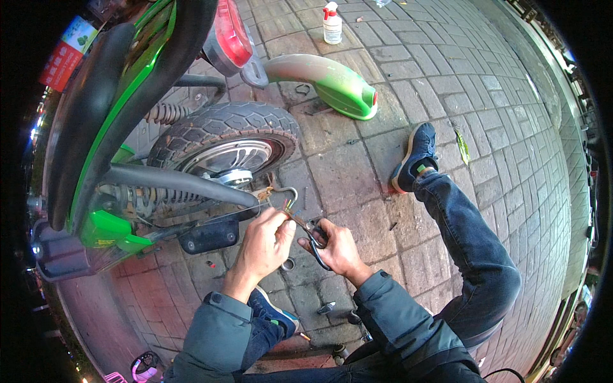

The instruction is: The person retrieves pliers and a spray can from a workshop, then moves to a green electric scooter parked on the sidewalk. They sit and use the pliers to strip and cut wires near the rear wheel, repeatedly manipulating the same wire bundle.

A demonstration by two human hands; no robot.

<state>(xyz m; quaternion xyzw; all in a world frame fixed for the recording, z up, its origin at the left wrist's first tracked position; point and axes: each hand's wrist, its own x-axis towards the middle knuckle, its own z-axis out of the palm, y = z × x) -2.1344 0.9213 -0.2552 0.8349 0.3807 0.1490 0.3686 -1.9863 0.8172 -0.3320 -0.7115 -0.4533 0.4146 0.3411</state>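
A person in a dark jacket and jeans works low over brick paving [415,220], both hands meeting in front of the rear wheel of a green-and-black electric scooter. The left hand [260,246] is closed, thumb and forefinger pinched together on the thin wires [288,204], whose green and yellow ends show just beyond the fingertips. The wires are at the end of a curved grey cable [292,191], near the wheel's axle. The right hand [341,250] is wrapped around the black handles of a pair of scissors [311,238]; the blades point up and left, reaching the left hand's fingertips. Whether the blades touch the wires cannot be told.

The rear wheel, with its treaded tyre [207,124] and silver hub [236,177], lies tilted beside a black swingarm tube [185,182] and coil-spring shock absorbers [167,113]. Past the wheel, under the red tail light [234,33], a green mudguard [341,92] extends over the bricks. Farther off stands a white spray bottle [332,27] with a red trigger. A metal ring [288,263] lies on the ground between the hands and the person's left shoe [276,311].
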